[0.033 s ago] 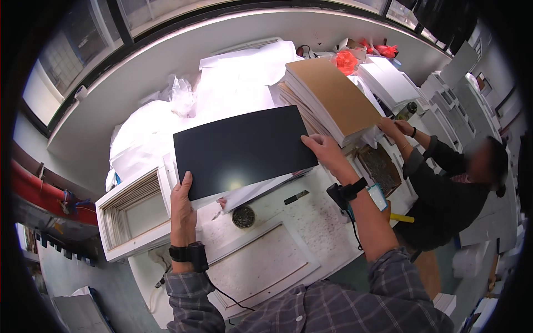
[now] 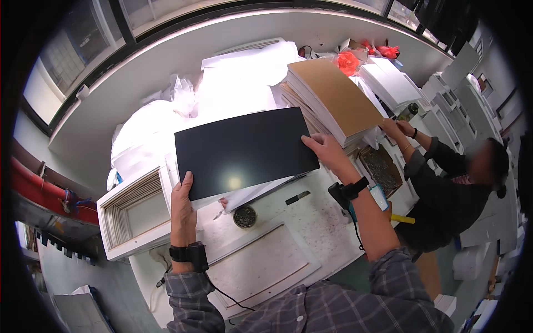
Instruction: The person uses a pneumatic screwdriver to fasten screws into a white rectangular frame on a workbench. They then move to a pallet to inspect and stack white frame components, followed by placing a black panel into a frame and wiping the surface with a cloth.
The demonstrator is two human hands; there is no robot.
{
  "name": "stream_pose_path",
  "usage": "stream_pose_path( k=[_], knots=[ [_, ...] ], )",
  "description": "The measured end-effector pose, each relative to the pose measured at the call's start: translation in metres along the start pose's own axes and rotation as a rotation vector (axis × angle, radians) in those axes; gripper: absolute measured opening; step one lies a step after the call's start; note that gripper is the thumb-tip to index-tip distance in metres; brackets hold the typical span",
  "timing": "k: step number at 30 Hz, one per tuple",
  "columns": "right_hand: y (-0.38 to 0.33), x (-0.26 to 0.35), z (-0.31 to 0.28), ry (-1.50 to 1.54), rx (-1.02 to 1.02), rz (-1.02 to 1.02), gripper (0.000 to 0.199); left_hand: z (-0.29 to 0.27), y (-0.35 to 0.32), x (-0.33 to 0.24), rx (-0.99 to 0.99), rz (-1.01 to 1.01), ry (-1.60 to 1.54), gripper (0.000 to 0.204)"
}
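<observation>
Black and faintly glossy, a rectangular sheet [image 2: 244, 151] hangs above the white worktable [image 2: 327, 222], held between the person's two hands. Its long axis runs from about eight o'clock to two o'clock across the view, slightly tilted, with the nearer long edge toward the person.

The left hand [image 2: 182, 206] grips the sheet's lower left corner, at about seven o'clock from the sheet's middle, thumb over the top face and fingers tucked beneath. The right hand [image 2: 328, 152] meets the right short edge at about three o'clock, fingers spread along the edge, pinching it lightly. Both hands sit at opposite ends of the long axis, so neither is clearly nearer.

Just beyond the right hand, at one o'clock, stands a stack of white boards topped with brown card [image 2: 333, 100]. At nine o'clock from the left hand lies a white framed box [image 2: 133, 213]. Below the sheet, at six o'clock, rests a small round dark tin [image 2: 245, 217]. A co-worker's hands [image 2: 401, 131] work well apart at three o'clock.
</observation>
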State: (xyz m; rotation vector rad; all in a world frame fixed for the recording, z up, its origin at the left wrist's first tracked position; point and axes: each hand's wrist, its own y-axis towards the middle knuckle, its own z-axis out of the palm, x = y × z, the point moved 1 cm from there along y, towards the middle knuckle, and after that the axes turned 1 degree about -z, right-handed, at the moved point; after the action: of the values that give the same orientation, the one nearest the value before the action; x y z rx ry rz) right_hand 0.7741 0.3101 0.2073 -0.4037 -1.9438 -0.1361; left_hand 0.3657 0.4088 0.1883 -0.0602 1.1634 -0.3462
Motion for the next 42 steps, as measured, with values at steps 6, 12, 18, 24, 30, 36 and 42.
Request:
stream_pose_path(
  k=[6, 12, 18, 24, 30, 36, 42],
  knots=[
    [-0.001, 0.01, 0.015, 0.822, 0.121, 0.217, 0.037, -0.004, -0.003, -0.007, -0.001, 0.006, -0.005, 0.035],
    [-0.031, 0.016, 0.024, 0.858, -0.15, -0.004, 0.038, -0.021, 0.024, 0.002, -0.098, 0.049, -0.242, 0.025],
    [-0.093, 0.02, -0.006, 0.799, -0.307, -0.035, 0.035, -0.016, 0.104, -0.017, -0.212, 0.161, -0.323, 0.03],
    [-0.157, 0.015, -0.01, 0.622, -0.334, 0.026, 0.035, -0.008, 0.103, -0.047, -0.402, 0.32, 0.211, 0.074],
    [-0.204, -0.035, 0.01, 0.59, -0.145, 0.187, 0.037, -0.025, -0.096, -0.056, -0.248, 0.441, 0.348, 0.046],
    [-0.219, -0.106, 0.069, 0.606, 0.139, 0.329, 0.035, -0.157, -0.251, 0.022, -0.58, 0.069, 0.457, 0.028],
    [-0.221, -0.155, 0.13, 0.591, 0.32, 0.394, 0.035, -0.216, -0.313, 0.151, -0.645, -0.065, 0.926, 0.035]
  ],
)
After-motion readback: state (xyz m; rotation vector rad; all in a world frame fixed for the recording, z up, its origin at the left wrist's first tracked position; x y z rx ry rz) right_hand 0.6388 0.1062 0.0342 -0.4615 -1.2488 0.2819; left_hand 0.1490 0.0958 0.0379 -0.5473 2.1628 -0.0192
